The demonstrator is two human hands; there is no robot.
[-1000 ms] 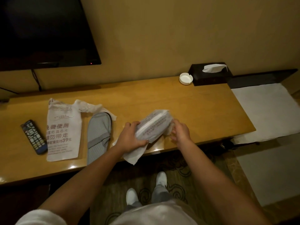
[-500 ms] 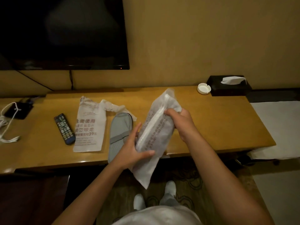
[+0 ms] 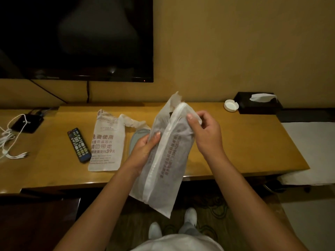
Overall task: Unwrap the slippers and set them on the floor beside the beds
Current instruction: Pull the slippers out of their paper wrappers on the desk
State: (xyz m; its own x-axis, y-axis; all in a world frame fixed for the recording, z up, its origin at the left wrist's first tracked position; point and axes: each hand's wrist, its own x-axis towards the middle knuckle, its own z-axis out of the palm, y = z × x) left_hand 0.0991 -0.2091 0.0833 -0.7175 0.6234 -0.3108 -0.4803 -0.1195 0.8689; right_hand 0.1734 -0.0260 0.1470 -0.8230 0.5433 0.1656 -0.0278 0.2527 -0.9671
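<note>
White wrapped slipper bag (image 3: pixel 163 156) stood tilted above the desk (image 3: pixel 235 147) edge; left hand (image 3: pixel 145 151) gripped its middle, right hand (image 3: pixel 204 131) pinched its torn top corner.

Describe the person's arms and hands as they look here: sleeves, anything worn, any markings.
Both forearms are bare up to the frame's lower edge; no sleeve shows on either arm. The left hand and the right hand wear no gloves, and no ring, watch or bracelet is visible on either hand or wrist. No marks can be made out in the dim light. Fingernails look short and unpainted.
</note>
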